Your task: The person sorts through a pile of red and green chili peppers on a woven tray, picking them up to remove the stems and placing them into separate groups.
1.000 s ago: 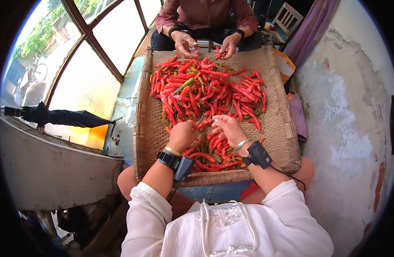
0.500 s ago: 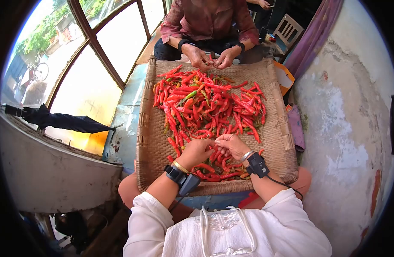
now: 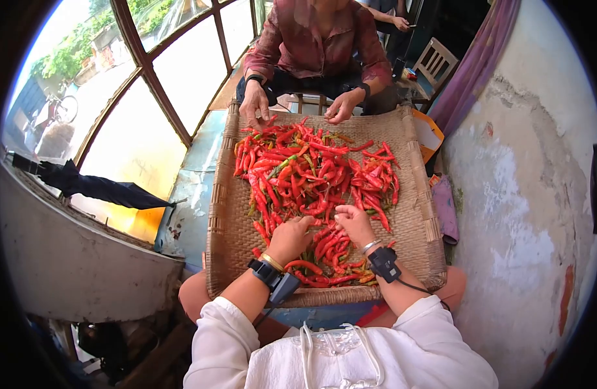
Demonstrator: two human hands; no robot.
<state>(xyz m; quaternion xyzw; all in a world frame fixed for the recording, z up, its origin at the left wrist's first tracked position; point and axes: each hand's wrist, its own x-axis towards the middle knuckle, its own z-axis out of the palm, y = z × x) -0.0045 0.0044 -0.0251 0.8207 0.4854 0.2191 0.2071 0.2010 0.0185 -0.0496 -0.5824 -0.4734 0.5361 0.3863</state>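
Red chili peppers [image 3: 298, 165], a few of them green, lie heaped on a woven tray [image 3: 408, 194]. A smaller group of chili peppers [image 3: 331, 253] lies closer to me, beneath and between my hands. My left hand [image 3: 292, 238] is at the left of that group, its fingers curled together at the peppers; what they grip is hidden. Just across from it, my right hand [image 3: 355, 225] is bent with thumb and fingertips pinched, and anything between them is too small to make out. A small gap separates the two hands.
Across the tray sits a person in a dark red shirt [image 3: 321, 45]; that person's one hand [image 3: 253, 107] is over the heap's far left edge, the other hand [image 3: 344, 107] by the far rim. A folded umbrella [image 3: 104, 187] lies left; a wall [image 3: 506, 194] stands right.
My hands, together before, have moved apart, the right one slightly up and away. The other person's hands have separated too, one going left to the heap.
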